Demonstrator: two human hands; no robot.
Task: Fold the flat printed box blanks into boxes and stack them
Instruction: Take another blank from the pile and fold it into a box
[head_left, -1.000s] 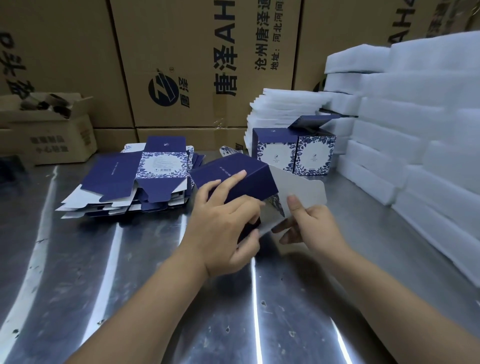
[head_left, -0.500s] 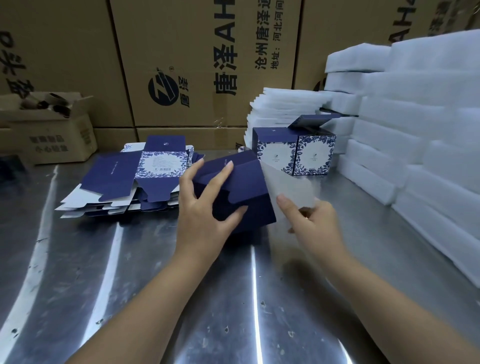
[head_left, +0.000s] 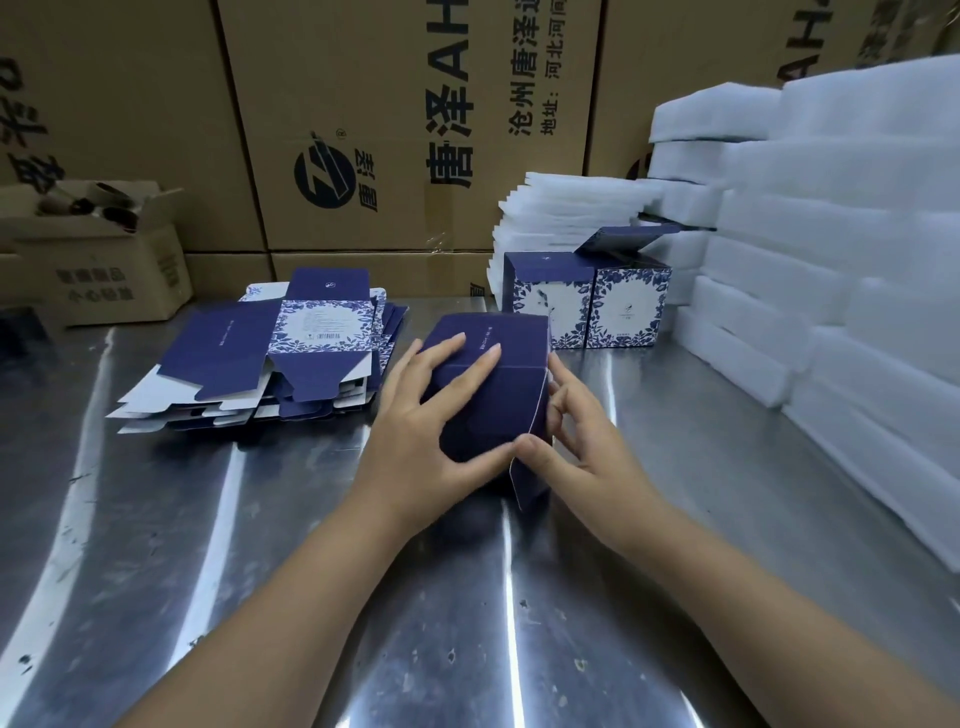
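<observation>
Navy box (head_left: 498, 410), half-folded, on steel table (head_left: 311, 545): left hand (head_left: 415, 441) pressed flat across top, fingers straight; right hand (head_left: 576, 452) apparently pinching side flap (head_left: 532, 483) between thumb and curled fingers.

The big carton (head_left: 395, 130) behind the worktop (head_left: 260, 519) carries sideways black print: large 唐泽 AH running off the top, smaller 沧州唐泽 and 地址:河北河间, and a round black logo (head_left: 324, 170) with 唐泽 beside it. The carton to its right (head_left: 701, 62) shows a cut-off AH. Print on the small open carton (head_left: 104, 283), the top flat blank (head_left: 324, 327) and the half-folded box (head_left: 514, 338) is too small or blurred to read.
</observation>
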